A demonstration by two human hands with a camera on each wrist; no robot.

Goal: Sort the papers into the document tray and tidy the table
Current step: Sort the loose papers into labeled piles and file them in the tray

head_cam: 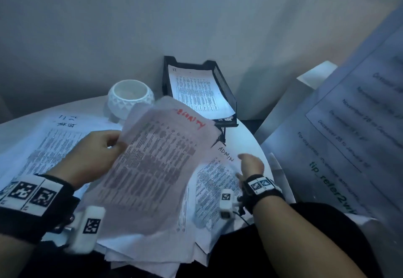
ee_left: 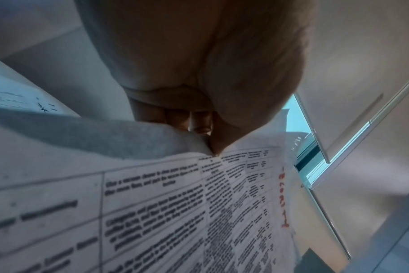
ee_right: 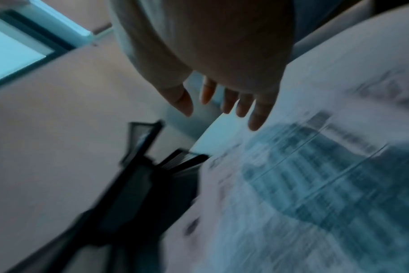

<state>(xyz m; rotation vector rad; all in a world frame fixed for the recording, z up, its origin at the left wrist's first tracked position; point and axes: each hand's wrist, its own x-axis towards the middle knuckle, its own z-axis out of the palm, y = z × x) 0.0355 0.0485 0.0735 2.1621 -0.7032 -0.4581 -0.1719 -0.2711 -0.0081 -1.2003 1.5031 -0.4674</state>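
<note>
At the left of the round white table [head_cam: 250, 134], loose printed sheets [head_cam: 43, 142] are spread flat, one headed with dark handwriting that cannot be read. Above them the left hand [head_cam: 96, 155] is raised, its fingers [ee_left: 175, 118] and thumb curled and pinched on the edge of a printed sheet with red lettering [head_cam: 157, 164]. This sheet is held off the table, tilted, with its table of dark text facing the person; the red word at its top is too smeared to be made out, and its lower part is blurred. Behind it a white faceted bowl [head_cam: 128, 99] is seen, partly covered by the sheet. Further right, a black mesh document tray [head_cam: 224, 86] is set against the wall, with one printed page laid in its top tier; the lower tiers are mostly hidden. Below the tray, a sheet marked ADMIN [head_cam: 216, 182] lies flat on the table. Over its right edge the right hand [head_cam: 250, 164] is held, fingers [ee_right: 257, 114] spread and straight, with nothing gripped; whether the paper is touched cannot be told.
</note>
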